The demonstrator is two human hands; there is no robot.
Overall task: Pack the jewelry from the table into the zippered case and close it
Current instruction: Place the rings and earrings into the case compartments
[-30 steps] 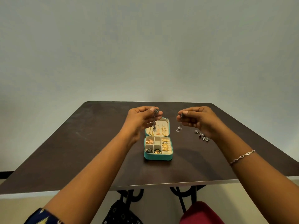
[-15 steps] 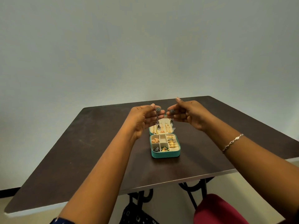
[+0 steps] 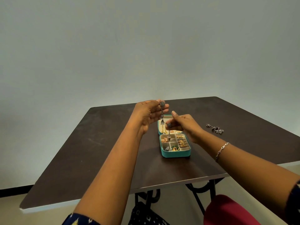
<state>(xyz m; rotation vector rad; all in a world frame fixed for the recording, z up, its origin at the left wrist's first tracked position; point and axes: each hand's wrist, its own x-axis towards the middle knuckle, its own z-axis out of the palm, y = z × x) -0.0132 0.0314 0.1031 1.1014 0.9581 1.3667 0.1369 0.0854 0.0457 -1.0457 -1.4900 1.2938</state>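
A teal zippered case point(image 3: 176, 153) lies open on the dark table point(image 3: 100, 143), its tray compartments holding gold and coloured pieces. My left hand point(image 3: 146, 114) pinches a long silver drop earring point(image 3: 162, 112) by its top, above the raised lid. Lower down, my right hand point(image 3: 183, 124) pinches a matching silver earring point(image 3: 169, 129), whose lower end hangs into a tray compartment near the lid. More silver jewelry point(image 3: 215, 128) lies loose on the table to the right.
A plain pale wall stands behind the table. Black metal table legs point(image 3: 199, 197) and a red seat point(image 3: 227, 210) show below the near edge. A bracelet point(image 3: 221, 151) is on my right wrist.
My right hand has dropped from level with the left hand down to the case, lowering its earring into the tray. The camera view has shifted, so the loose silver jewelry shows again at the right.
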